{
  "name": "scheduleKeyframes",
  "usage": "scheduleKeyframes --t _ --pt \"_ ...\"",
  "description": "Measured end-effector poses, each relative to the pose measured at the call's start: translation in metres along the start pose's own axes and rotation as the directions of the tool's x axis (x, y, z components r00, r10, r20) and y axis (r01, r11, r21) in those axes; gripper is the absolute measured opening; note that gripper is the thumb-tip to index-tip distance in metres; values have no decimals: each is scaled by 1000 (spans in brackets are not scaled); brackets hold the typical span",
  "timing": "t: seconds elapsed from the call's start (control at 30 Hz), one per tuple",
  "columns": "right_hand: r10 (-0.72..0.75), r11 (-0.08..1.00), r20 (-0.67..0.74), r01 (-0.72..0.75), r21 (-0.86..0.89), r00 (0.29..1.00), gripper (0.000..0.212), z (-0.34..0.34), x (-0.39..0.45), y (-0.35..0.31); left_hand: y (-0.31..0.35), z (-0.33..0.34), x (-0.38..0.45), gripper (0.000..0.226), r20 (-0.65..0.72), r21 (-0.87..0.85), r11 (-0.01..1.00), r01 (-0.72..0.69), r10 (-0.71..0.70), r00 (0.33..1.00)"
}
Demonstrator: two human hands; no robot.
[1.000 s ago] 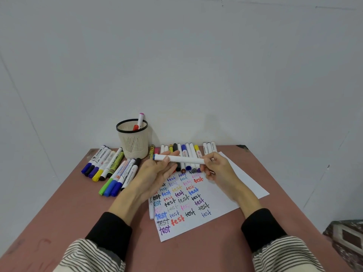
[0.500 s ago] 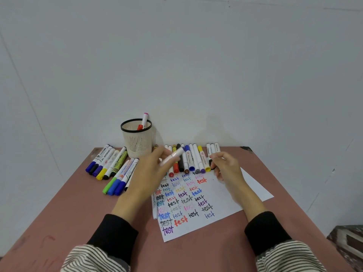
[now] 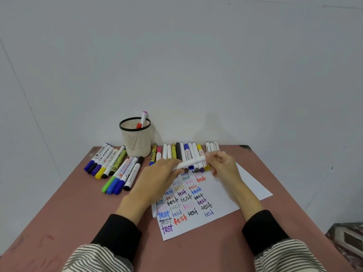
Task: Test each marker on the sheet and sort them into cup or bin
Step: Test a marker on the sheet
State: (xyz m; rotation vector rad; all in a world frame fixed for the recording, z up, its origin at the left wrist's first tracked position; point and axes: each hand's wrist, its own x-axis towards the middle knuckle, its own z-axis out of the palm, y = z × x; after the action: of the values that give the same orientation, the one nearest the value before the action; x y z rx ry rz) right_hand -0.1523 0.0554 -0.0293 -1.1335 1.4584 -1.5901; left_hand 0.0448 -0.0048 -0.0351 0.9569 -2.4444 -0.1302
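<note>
Pale grey wall fills the upper two thirds of the frame, and below it a reddish-brown surface [image 3: 59, 222] runs to the bottom edge. At the lower centre lies a white sheet [image 3: 222, 216], tilted, with many rows of the word "test" in different colours.

Both hands meet just above the sheet's upper end, holding one white marker [image 3: 189, 163] that lies nearly level, its right end a little higher. The left hand [image 3: 157, 177] grips its left end, fingers curled round the barrel. The right hand [image 3: 224, 165] pinches the right end between curled fingers and thumb; that end is blurred.

Behind the hands, a row of markers [image 3: 177, 152] lies side by side at the back of the surface, their coloured caps touching the sheet's upper edge. Three more white markers [image 3: 212, 146] lie just right of that row.

At centre left a beige mesh cup [image 3: 135, 142] with a black rim stands against the wall, holding a white marker with a pink end [image 3: 143, 118] and a red-capped one [image 3: 139, 125]. Left of the cup lie two groups of capped markers [image 3: 106, 161], one fanned near the back edge, the other lower and nearer the sheet.

Black cuffs and striped sleeves [image 3: 94, 258] enter from the bottom edge.
</note>
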Motion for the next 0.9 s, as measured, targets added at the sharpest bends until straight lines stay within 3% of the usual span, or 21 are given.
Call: scheduleKeyframes --t 0.1,0.17,0.3,0.43,0.6,0.77,0.9 --pt "69 975 -121 -42 218 990 16 -8 2 0 -1 -1 1 35 38 7 999 42 -42 998" --pt "165 936 -31 -146 320 986 22 -3 1 2 3 1 0 27 57 -12 999 39 -38 998" --pt "277 912 177 -317 261 944 31 12 -4 5 9 3 -2 22 115 -31 999 34 -30 993" --pt "235 914 139 -267 305 962 18 12 -4 4 10 4 -1 25 144 -1 1000 9 -9 989" --pt "229 894 154 -270 358 961 18 7 -4 0 15 5 -1 25 44 68 992 -111 108 993" --pt "198 905 138 -235 354 970 22 6 -3 1 7 7 -1 52 21 103 991 -89 87 996" --pt "213 904 145 -251 347 966 21 8 -2 5 3 9 -2 61 -24 126 989 -73 76 997"
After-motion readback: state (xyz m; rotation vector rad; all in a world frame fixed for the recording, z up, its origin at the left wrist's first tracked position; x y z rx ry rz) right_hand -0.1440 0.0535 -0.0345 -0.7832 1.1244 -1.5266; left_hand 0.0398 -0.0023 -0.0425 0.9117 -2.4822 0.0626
